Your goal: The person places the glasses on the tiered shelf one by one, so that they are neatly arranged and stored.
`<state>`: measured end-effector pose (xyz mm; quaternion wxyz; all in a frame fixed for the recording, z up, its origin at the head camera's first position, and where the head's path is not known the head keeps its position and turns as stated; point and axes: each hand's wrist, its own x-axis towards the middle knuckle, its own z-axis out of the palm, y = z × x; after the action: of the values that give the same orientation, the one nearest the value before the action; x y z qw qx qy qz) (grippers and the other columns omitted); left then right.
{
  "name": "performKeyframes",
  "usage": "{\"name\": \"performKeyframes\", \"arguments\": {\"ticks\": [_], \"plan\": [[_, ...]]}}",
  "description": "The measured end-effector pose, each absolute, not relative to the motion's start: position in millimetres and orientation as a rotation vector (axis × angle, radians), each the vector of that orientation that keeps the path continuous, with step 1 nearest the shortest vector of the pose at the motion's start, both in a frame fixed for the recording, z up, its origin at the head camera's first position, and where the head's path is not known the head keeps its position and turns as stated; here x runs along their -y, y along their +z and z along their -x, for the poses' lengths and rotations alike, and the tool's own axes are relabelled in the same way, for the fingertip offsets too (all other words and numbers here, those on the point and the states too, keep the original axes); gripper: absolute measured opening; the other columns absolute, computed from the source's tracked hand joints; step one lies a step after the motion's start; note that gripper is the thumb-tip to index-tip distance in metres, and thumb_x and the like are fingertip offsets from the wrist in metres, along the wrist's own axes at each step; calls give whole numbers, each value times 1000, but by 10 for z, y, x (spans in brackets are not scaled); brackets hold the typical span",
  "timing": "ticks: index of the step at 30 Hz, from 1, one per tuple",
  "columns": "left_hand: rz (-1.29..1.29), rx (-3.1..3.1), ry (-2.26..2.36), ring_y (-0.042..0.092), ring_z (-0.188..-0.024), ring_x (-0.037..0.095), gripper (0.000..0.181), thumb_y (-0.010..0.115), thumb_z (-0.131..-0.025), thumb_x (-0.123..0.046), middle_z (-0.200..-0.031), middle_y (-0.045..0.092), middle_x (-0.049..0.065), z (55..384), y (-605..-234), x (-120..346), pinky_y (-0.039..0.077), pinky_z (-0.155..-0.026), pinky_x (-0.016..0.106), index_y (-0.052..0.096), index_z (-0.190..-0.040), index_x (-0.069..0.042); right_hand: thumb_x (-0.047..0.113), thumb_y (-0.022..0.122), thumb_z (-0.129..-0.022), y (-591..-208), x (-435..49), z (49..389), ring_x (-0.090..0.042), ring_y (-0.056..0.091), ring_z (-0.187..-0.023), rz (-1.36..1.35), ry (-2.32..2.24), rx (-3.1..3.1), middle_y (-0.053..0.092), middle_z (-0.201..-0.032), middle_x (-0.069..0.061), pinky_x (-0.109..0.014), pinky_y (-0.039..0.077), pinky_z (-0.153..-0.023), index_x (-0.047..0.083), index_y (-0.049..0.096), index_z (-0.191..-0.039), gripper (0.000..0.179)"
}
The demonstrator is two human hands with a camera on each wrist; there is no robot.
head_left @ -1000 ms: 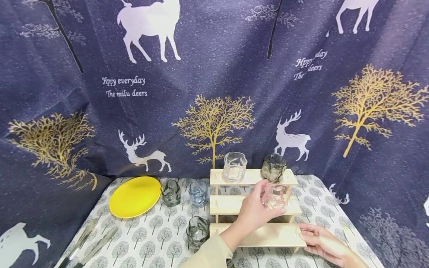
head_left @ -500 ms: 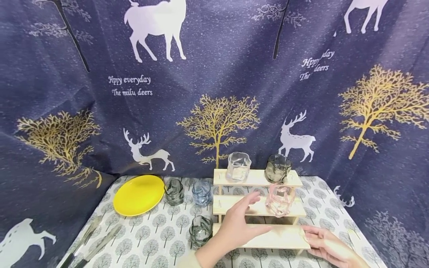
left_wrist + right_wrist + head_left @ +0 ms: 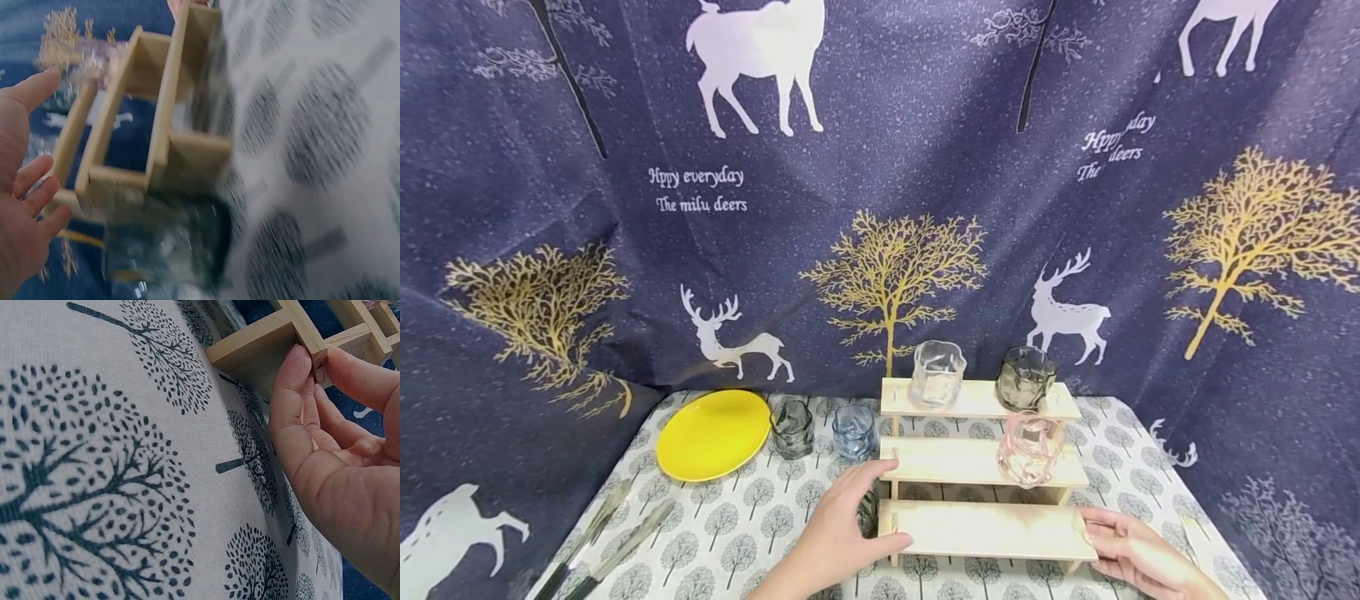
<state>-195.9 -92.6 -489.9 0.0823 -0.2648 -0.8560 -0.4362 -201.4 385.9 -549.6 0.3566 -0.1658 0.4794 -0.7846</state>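
Observation:
A three-tier wooden shelf (image 3: 977,529) stands on the table. At the right end of its lowest board, my right hand (image 3: 1138,550) pinches the edge between thumb and fingers; the right wrist view shows this grip on the wood (image 3: 262,350). My left hand (image 3: 842,525) is open, fingers and thumb spread, by the shelf's left end. It partly hides a dark grey-green glass (image 3: 868,510), which the left wrist view shows blurred beside the shelf. On the middle board sits a pink glass (image 3: 1030,450) at the right. The top board bears a clear glass (image 3: 937,375) and a dark grey glass (image 3: 1026,379).
Left of the shelf stand a blue glass (image 3: 853,433) and another dark glass (image 3: 792,430). A yellow plate (image 3: 713,435) lies farther left. Tongs (image 3: 617,546) lie at the front left. A patterned cloth (image 3: 730,517) covers the table, and a dark blue curtain (image 3: 850,150) hangs behind.
My left hand has let go of the pink glass on the middle board and moved left and down to the dark glass. My right hand keeps its hold on the shelf.

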Motion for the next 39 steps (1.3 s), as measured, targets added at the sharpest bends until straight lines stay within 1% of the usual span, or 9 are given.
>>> {"name": "performKeyframes", "arguments": {"ticks": [1, 4, 8, 10, 15, 23, 27, 33, 39], "plan": [[774, 2565, -1303, 47, -140, 29, 86, 88, -80, -50, -154, 48, -11, 1964, -4927, 989, 41, -105, 69, 48, -154, -30, 1, 23, -113, -5494, -3861, 2015, -22, 60, -129, 429, -2023, -1233, 62, -141, -9, -37, 48, -109, 18, 58, -143, 49], [704, 2608, -1311, 44, -143, 30, 91, 90, -77, -52, -157, 45, -11, 1984, -5031, 1154, 39, -106, 71, 44, -155, -37, 0, 22, -112, -5492, -3860, 2020, -22, 59, -131, 438, -2016, -1218, 61, -143, -10, -38, 46, -110, 21, 59, -141, 52], [641, 2693, -1343, 40, -145, 34, 103, 92, -74, -53, -161, 40, -5, 2004, -5190, 1322, 37, -107, 73, 32, -158, -45, 0, 21, -112, -5500, -3858, 2024, -22, 57, -132, 444, -2014, -1208, 60, -144, -9, -39, 45, -112, 22, 59, -141, 52], [634, 2734, -1380, 40, -145, 37, 108, 92, -74, -53, -163, 37, -1, 2010, -5263, 1380, 38, -105, 74, 27, -160, -45, 1, 21, -113, -5503, -3860, 2021, -23, 57, -132, 440, -2013, -1209, 61, -144, -9, -39, 45, -112, 22, 59, -141, 52], [651, 2772, -1474, 43, -142, 41, 110, 92, -75, -51, -163, 38, 4, 2049, -5417, 1457, 41, -101, 75, 25, -162, -42, 2, 23, -113, -5502, -3870, 2011, -23, 58, -132, 424, -2017, -1215, 61, -143, -8, -40, 45, -111, 22, 60, -140, 50], [531, 2761, -1448, 55, -127, 45, 113, 93, -72, -50, -151, 51, 13, 2098, -5614, 1442, 45, -96, 74, 30, -162, -23, 2, 24, -113, -5488, -3863, 2008, -24, 58, -132, 407, -2017, -1237, 61, -143, -7, -41, 46, -111, 20, 59, -141, 48], [479, 2745, -1466, 56, -127, 43, 113, 96, -70, -47, -144, 57, 10, 2098, -5678, 1406, 45, -101, 70, 33, -159, -18, 3, 25, -113, -5487, -3868, 2009, -25, 58, -132, 397, -2016, -1259, 61, -142, -7, -41, 47, -111, 17, 57, -144, 46], [363, 2754, -1455, 61, -118, 40, 105, 98, -66, -46, -130, 64, 12, 2078, -5652, 1367, 51, -97, 63, 41, -148, -14, 3, 25, -113, -5483, -3875, 2003, -25, 58, -131, 379, -2017, -1274, 62, -142, -7, -41, 47, -110, 15, 56, -145, 45], [314, 2745, -1485, 62, -118, 35, 102, 98, -64, -44, -124, 65, 1, 2073, -5612, 1336, 53, -100, 55, 45, -145, -13, 2, 28, -113, -5474, -3868, 2002, -25, 59, -130, 359, -2024, -1285, 62, -140, -9, -41, 48, -110, 14, 57, -143, 44]]}}
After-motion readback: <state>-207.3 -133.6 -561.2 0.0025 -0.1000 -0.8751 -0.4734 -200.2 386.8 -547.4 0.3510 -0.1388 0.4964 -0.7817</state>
